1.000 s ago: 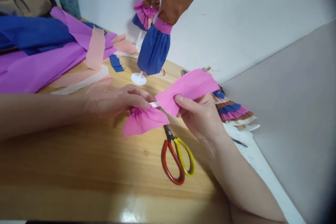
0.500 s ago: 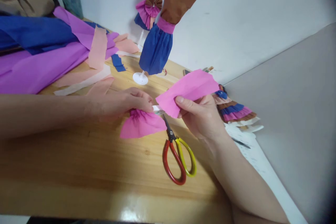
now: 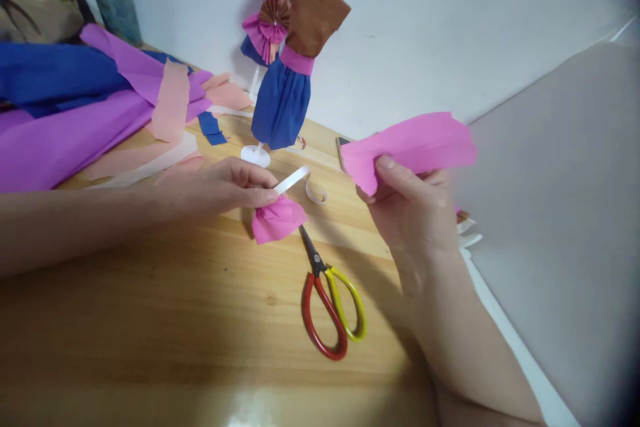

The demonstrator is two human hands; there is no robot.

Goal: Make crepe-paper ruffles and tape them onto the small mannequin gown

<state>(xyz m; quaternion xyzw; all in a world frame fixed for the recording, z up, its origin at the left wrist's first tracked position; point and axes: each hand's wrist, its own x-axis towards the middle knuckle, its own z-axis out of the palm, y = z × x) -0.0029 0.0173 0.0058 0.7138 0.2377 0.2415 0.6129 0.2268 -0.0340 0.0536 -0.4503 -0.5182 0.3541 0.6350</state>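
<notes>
My left hand pinches a gathered piece of pink crepe paper together with a white strip of tape, whose free end curls to the right. In my right hand, raised above the table, a flat strip of pink crepe paper is held between thumb and fingers. Scissors with one red and one yellow handle lie on the wood just below the gathered piece, touched by neither hand. Beyond my hands stands a small dress form in a brown top, pink waistband and blue skirt.
Purple crepe paper and blue crepe paper are heaped at the left, with peach scraps beside them. A second decorated figure stands against the wall. Behind my right hand, a phone-like dark-edged object lies partly hidden.
My hands have moved apart. The right one carried its pink strip up and to the right, away from the gathered piece, and the white tape's curled end now shows.
</notes>
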